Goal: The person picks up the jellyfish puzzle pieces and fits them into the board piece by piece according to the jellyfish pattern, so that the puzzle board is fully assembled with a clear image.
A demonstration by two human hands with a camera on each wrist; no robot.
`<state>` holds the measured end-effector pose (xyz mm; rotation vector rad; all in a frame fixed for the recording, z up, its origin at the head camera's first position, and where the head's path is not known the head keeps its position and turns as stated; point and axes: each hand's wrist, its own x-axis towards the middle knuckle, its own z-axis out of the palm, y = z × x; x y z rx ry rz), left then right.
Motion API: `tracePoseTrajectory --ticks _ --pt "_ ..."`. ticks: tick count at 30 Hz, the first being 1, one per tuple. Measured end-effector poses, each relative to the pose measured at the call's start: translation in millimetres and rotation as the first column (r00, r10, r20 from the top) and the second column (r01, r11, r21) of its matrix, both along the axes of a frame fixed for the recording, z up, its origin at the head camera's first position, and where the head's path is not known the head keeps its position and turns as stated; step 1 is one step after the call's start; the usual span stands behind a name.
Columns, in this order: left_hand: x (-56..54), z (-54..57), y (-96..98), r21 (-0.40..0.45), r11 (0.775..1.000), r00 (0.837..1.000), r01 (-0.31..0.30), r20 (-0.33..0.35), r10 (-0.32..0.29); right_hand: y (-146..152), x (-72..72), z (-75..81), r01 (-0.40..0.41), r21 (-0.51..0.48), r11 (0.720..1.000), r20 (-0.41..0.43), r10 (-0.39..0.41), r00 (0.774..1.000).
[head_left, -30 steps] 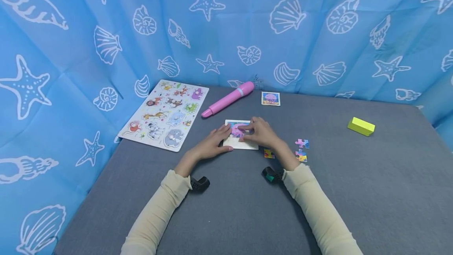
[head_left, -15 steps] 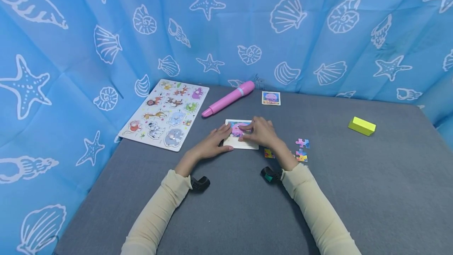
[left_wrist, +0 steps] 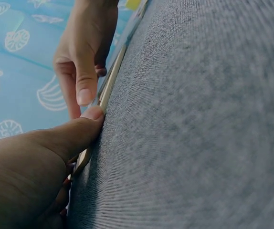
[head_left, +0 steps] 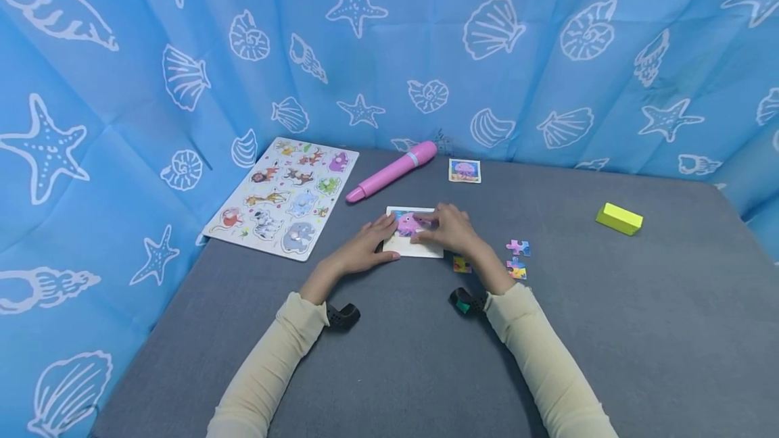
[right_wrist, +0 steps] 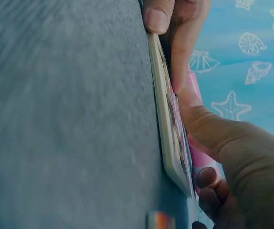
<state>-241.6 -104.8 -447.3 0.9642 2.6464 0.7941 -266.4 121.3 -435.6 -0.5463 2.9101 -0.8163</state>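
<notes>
On the grey table lies a small jigsaw puzzle board (head_left: 404, 246), its upper part filled with a pink sea-creature picture (head_left: 406, 224) and its lower part bare wood. My left hand (head_left: 367, 247) holds the board's left side, thumb on the near edge, fingers over the picture. From the right, my right hand (head_left: 452, 230) keeps thumb and index finger curled down on a pink puzzle piece in the picture, mostly hidden by the fingers. In the right wrist view, the board (right_wrist: 168, 124) lies flat with the right thumb on its top. Loose puzzle pieces (head_left: 517, 247) lie right of the right wrist.
A yellow-red piece (head_left: 461, 264) lies below the right hand. Behind are a pink pen-shaped toy (head_left: 392, 172) and a small picture card (head_left: 464, 171). An animal peg board (head_left: 286, 198) stands left, a yellow block (head_left: 619, 219) right. A blue shell-print curtain (head_left: 389, 53) borders the table.
The right index finger has drawn back slightly to the right, showing more of the pink creature's face. The left hand and the board have stayed put.
</notes>
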Motion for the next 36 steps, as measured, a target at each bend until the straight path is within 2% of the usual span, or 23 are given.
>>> tracePoseTrajectory --ticks 5,10,19,24,32,36 --pt "1.1 -1.9 0.3 0.006 1.0 1.0 -0.003 -0.012 0.003 17.2 1.3 2.3 -0.019 -0.138 0.99 -0.004 0.019 1.0" --pt "0.5 -3.9 3.0 0.011 1.0 1.0 0.001 -0.028 0.0 49.9 6.0 4.5 0.025 -0.208 0.978 0.032 -0.019 0.999" --pt "0.1 -1.1 10.9 0.001 1.0 0.999 0.017 -0.034 -0.017 126.1 23.5 7.0 0.065 -0.176 0.982 0.074 -0.053 0.996" --pt "0.5 1.3 13.9 0.01 0.999 0.999 0.041 -0.036 -0.04 157.6 35.1 9.5 0.087 -0.147 0.985 0.108 -0.072 0.992" --pt "0.8 2.7 16.6 0.03 0.997 0.998 0.066 -0.02 -0.066 183.2 46.0 8.5 0.097 -0.15 0.984 0.159 -0.073 0.985" --pt "1.9 3.6 16.8 0.034 0.997 0.998 0.069 -0.019 -0.068 185.7 47.1 5.3 0.068 -0.127 0.99 0.14 -0.05 0.989"
